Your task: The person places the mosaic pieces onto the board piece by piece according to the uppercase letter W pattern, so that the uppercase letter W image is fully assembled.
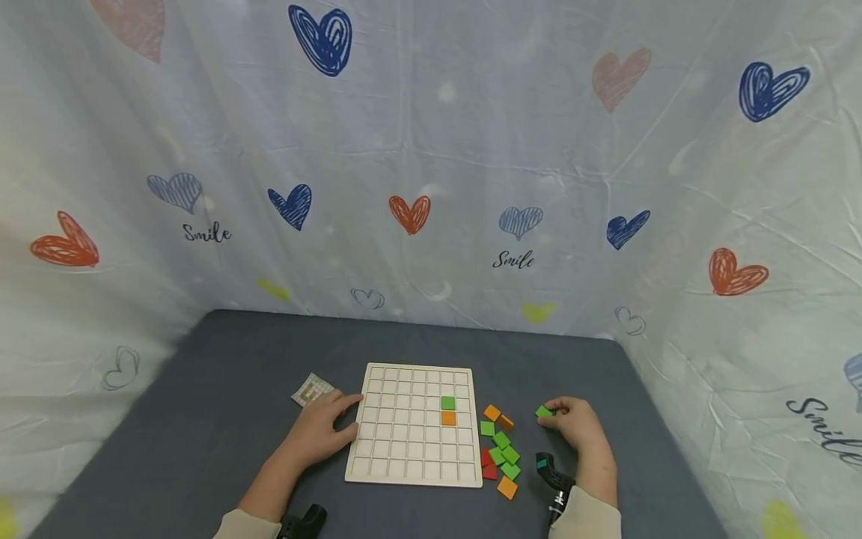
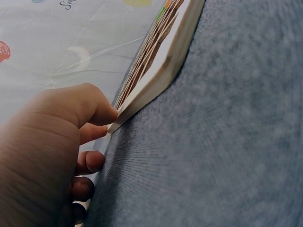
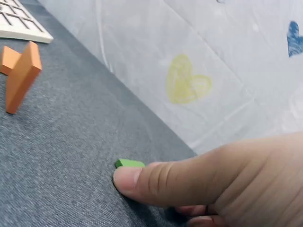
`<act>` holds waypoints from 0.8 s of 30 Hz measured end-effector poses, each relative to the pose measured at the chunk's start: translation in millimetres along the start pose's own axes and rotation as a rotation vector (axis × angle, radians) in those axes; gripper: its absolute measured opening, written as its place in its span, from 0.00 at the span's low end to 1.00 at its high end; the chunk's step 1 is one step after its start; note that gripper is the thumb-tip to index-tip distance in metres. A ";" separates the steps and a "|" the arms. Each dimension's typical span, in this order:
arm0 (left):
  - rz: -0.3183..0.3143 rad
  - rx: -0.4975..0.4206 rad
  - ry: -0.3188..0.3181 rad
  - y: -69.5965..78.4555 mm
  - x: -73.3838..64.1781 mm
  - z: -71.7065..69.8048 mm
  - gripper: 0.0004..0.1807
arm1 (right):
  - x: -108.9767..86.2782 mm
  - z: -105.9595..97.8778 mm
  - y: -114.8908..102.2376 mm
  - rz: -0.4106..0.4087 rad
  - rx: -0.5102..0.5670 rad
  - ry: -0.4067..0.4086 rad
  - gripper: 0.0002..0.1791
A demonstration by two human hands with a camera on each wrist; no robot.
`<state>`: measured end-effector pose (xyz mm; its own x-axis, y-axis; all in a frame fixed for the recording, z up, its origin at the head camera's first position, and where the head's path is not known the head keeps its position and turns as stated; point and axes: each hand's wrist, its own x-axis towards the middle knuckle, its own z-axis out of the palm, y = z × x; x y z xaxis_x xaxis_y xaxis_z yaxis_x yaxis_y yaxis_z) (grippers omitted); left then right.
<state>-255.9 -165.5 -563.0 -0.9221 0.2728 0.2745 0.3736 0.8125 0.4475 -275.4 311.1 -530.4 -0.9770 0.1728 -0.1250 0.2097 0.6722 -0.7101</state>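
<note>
One flat, plain green tile (image 1: 542,412) tight in right hand (image 1: 574,423), left hand (image 1: 322,433) with digits apart

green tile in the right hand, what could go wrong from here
The green tile might slip, since the right hand pinches it with part sticking out past the thumb. The tilted orange tile could topple if bumped. The left hand touches the board, so a careless push might slide it into the loose tiles by its right edge.
</note>
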 end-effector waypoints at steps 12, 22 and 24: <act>0.027 -0.009 0.034 1.5 -4.9 2.2 0.23 | -9.6 -14.7 -34.0 -0.191 -0.103 -0.069 0.15; 0.020 -0.013 0.040 2.3 -4.3 2.1 0.23 | -29.0 -12.7 -64.3 -0.334 -0.133 -0.042 0.12; 0.022 -0.009 0.048 2.2 -3.3 1.6 0.23 | -31.2 -9.7 -72.3 -0.412 -0.141 -0.028 0.12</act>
<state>-252.2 -163.8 -564.2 -0.9079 0.2651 0.3249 0.3946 0.8020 0.4484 -259.8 264.1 -468.4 -0.9803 -0.1491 0.1292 -0.1971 0.7730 -0.6031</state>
